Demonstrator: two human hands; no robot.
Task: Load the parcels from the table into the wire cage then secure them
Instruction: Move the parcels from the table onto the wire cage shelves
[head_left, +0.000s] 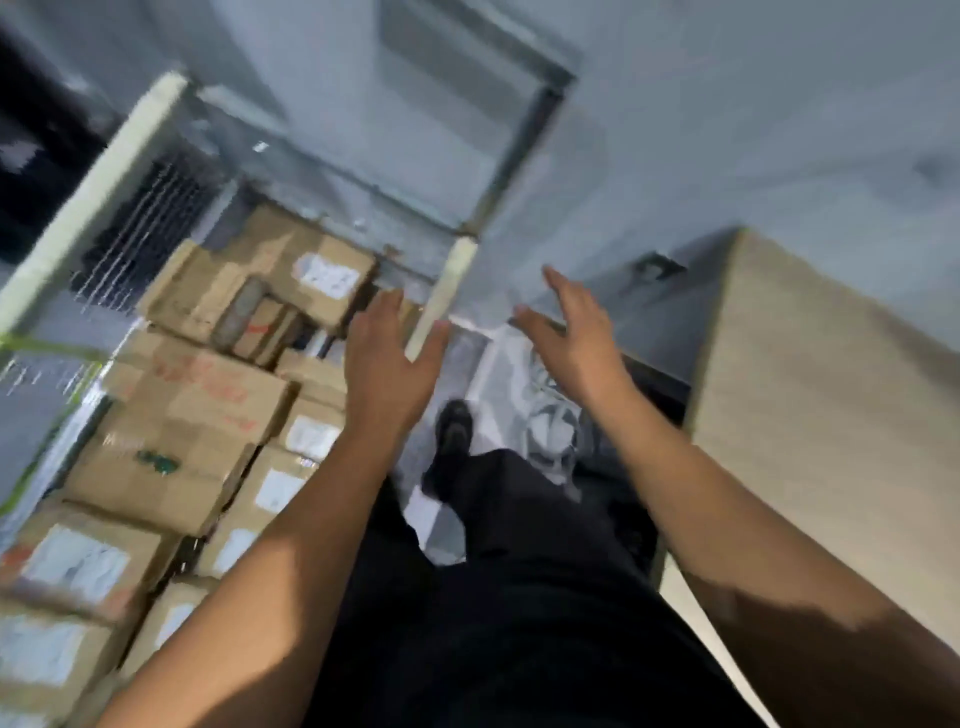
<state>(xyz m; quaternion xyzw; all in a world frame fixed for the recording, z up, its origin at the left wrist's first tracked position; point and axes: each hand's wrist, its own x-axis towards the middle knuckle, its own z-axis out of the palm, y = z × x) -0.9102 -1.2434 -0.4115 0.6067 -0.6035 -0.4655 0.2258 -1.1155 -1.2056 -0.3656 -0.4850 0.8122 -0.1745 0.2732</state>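
Hovering my left hand (387, 358) and right hand (574, 338) ahead, each grip released, I judge loading done: cardboard parcels (197, 395) sit stacked inside the wire cage (91, 208) at my left. Securing them probably comes next.

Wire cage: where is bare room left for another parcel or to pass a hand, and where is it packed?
Packed: cardboard parcels fill the wire cage from near edge to far side. Only a narrow gap shows between the far parcel and the white post, beside the left hand. The visible tabletop on the right looks bare. Blur hides finer gaps.
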